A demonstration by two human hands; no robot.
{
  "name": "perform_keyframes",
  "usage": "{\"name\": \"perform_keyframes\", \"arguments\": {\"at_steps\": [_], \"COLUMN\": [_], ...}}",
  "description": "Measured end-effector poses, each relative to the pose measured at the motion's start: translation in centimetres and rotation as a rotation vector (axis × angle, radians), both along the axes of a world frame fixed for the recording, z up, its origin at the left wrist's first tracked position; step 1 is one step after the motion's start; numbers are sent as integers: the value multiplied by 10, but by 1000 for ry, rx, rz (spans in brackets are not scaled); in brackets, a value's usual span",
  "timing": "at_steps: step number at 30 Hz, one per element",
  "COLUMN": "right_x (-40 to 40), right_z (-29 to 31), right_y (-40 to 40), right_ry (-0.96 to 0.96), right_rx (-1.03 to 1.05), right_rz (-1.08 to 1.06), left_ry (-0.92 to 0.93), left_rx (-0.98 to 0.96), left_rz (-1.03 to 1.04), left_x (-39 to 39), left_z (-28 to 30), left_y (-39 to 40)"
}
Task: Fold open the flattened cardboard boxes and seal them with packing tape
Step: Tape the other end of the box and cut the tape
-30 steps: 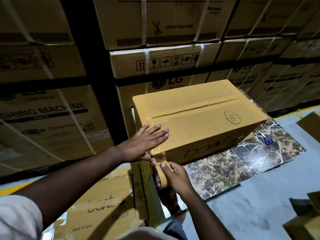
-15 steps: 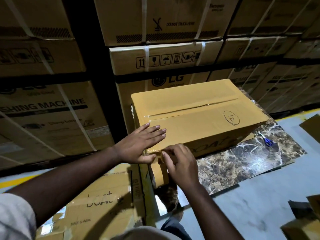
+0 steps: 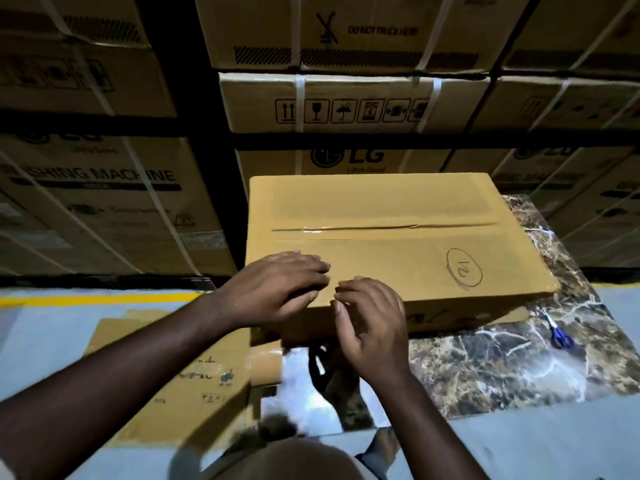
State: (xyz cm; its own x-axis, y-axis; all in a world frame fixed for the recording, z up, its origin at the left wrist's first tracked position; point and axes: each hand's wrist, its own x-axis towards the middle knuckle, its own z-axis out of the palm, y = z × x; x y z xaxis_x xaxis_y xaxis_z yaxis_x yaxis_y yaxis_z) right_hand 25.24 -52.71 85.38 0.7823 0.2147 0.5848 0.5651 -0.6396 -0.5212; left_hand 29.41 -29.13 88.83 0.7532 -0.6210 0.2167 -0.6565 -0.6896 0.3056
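Under both hands, near box edge hidden; left hand (image 3: 273, 292) flat on taped cardboard box (image 3: 398, 244), right hand (image 3: 372, 323) loosely curled at its edge, grasp unclear.

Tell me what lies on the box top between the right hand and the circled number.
Nothing: in the head view, the cardboard box top is bare brown board between the right hand and the circled number.

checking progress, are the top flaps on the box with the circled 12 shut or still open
Shut. The flaps of the box lie flat and meet along the middle seam, with shiny tape over it.
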Motion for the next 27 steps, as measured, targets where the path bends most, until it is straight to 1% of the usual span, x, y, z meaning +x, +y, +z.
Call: {"name": "perform_keyframes", "arguments": {"at_steps": [2, 4, 7, 9, 10, 12, 14, 16, 18, 20, 21, 22, 24, 26, 27], "right_x": [12, 21, 30, 38, 43, 50, 59, 71, 86, 96, 99, 99, 94, 83, 78], "right_z": [-1, -3, -16, -33, -43, -67, -86, -105, -127, -146, -154, -160, -172, -182, -184], "right_y": [-39, -86, -166, -222, -249, -295, -328, -359, -392, -422, -432, -439, -445, -449, -451], "right_ry": [5, -16, -20, 26, 57, 128, 235, 423, 602, 770, 819, 832, 767, 646, 592], "right_rx": [49, 114, 223, 315, 320, 214, 124, 51, -77, -232, -312, -363, -400, -384, -339], "right_rz": [3, -53, -266, -432, -497, -557, -565, -633, -734, -763, -752, -734, -716, -709, -710], "left_ry": [55, 79, 118, 140, 142, 141, 152, 161, 160, 152, 135, 119, 137, 170, 171], "left_rx": [1, -15, 18, 51, 63, 85, 98, 84, 80, 93, 94, 89, 73, 58, 54], "left_rz": [41, 76, 77, 79, 88, 130, 194, 261, 311, 348, 361, 372, 379, 382, 388], "left_x": [10, 19, 34, 46, 54, 67, 80, 90, 96, 100, 101, 102, 104, 105, 105], "left_z": [-5, -8, -7, -6, -7, -8, -7, -6, -7, -10, -11, -12, -11, -11, -11], "left_y": [-46, -95, -168, -214, -234, -270, -297, -317, -331, -342, -347, -351, -357, -358, -358]}}
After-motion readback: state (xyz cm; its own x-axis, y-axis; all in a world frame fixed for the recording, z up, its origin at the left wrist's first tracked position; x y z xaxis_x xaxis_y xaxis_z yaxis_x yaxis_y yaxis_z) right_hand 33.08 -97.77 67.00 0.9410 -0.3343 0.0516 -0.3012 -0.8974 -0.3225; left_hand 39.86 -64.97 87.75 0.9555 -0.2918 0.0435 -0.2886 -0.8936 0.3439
